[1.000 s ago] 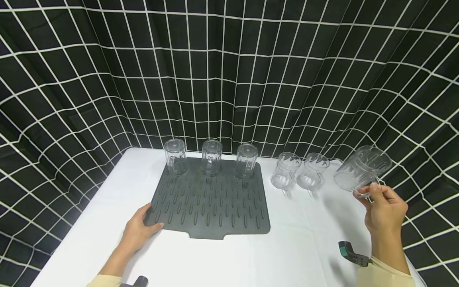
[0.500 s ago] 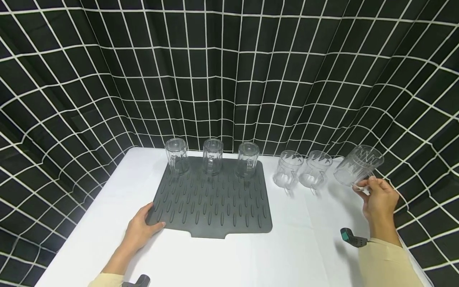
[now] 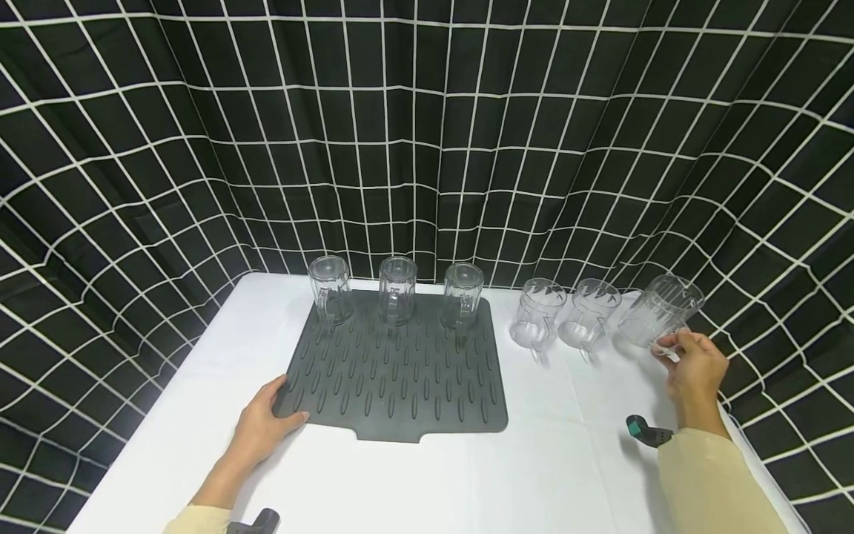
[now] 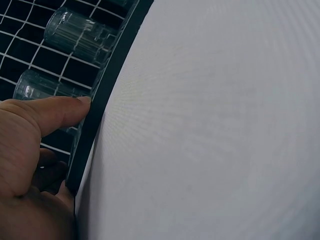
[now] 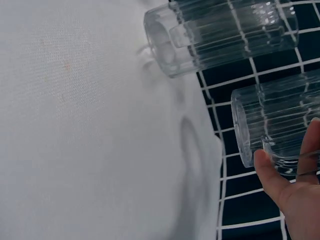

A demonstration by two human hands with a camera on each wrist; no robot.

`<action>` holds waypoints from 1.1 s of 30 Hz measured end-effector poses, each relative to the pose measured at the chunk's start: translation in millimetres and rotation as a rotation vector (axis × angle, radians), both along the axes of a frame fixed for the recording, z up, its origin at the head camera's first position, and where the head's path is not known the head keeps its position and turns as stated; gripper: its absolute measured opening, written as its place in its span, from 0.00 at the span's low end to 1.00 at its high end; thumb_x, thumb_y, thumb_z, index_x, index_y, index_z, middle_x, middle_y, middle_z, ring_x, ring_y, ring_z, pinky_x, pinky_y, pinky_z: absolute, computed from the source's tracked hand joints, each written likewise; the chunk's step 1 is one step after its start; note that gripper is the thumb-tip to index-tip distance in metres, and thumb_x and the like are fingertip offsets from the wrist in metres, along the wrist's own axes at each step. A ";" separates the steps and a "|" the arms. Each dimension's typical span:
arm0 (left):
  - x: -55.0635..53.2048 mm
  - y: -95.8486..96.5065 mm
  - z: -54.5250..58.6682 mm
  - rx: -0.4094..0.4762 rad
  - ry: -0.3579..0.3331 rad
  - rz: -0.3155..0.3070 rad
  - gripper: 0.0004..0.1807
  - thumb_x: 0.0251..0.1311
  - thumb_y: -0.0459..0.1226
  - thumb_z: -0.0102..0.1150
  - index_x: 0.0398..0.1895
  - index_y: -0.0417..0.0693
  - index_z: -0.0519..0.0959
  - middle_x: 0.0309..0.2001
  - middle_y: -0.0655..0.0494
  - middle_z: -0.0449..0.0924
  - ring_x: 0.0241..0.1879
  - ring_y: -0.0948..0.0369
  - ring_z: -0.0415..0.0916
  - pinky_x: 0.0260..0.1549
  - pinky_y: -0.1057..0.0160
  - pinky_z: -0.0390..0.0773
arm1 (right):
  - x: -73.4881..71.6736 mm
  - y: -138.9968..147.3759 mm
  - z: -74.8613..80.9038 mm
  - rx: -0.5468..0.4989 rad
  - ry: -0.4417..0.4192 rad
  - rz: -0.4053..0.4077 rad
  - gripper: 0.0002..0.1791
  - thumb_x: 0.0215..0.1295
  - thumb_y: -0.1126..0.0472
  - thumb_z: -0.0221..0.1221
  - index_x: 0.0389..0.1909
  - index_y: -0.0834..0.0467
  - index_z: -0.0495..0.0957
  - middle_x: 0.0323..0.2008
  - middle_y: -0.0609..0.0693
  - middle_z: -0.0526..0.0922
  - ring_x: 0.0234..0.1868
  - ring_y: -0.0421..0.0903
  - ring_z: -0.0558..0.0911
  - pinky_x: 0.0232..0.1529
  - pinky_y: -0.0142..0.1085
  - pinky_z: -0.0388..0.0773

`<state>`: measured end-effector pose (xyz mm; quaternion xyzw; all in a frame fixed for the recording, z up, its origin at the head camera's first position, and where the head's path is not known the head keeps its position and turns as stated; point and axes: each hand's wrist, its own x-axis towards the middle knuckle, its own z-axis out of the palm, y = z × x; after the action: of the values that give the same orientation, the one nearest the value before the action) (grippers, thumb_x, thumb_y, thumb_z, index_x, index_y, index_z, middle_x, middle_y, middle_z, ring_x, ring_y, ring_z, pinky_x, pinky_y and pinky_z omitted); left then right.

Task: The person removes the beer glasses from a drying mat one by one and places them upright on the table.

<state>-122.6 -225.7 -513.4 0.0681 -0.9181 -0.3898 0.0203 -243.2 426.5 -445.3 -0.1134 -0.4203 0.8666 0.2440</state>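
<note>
My left hand (image 3: pixel 260 430) holds the near left corner of a dark grey ribbed drying mat (image 3: pixel 394 378), thumb at the front edge and fingers along the left side. In the left wrist view the thumb (image 4: pixel 60 111) meets the mat's edge (image 4: pixel 95 117). At the far right, my right hand (image 3: pixel 697 367) grips the handle of a clear glass mug (image 3: pixel 660 311), which leans to the right, mouth up. The right wrist view shows the fingers (image 5: pixel 270 175) at the handle of this mug (image 5: pixel 275 117). Left of it stand two upright mugs (image 3: pixel 537 315) (image 3: pixel 588 315).
Three upside-down glass mugs (image 3: pixel 331 289) (image 3: pixel 397 289) (image 3: pixel 462 297) stand in a row along the mat's back edge. A white cloth (image 3: pixel 534 475) covers the table. Black curtain with a white grid (image 3: pixel 400 148) rises behind and at both sides.
My right hand has moved left and lower with the mug, bringing it nearer the two upright mugs and the table. The left hand stays at the mat's corner.
</note>
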 end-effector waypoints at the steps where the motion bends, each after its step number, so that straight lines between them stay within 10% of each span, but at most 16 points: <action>1: -0.1 0.2 0.0 -0.001 -0.002 0.000 0.47 0.55 0.42 0.68 0.72 0.35 0.54 0.70 0.31 0.52 0.68 0.36 0.52 0.63 0.37 0.55 | -1.6 0.5 -1.4 0.001 -0.009 -0.003 0.14 0.68 0.71 0.55 0.21 0.71 0.71 0.18 0.60 0.79 0.21 0.51 0.80 0.22 0.40 0.84; 33: 0.7 1.8 -0.6 -0.007 0.009 0.012 0.46 0.56 0.41 0.67 0.72 0.34 0.54 0.71 0.32 0.51 0.68 0.37 0.51 0.65 0.39 0.54 | -17.4 4.7 -29.3 0.088 -0.260 0.014 0.20 0.73 0.65 0.51 0.18 0.66 0.68 0.21 0.54 0.80 0.31 0.45 0.77 0.28 0.38 0.83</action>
<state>-121.9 -223.9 -514.0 0.0715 -0.9191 -0.3866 0.0271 -260.6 431.2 -474.7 -0.2112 -0.4868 0.8269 0.1860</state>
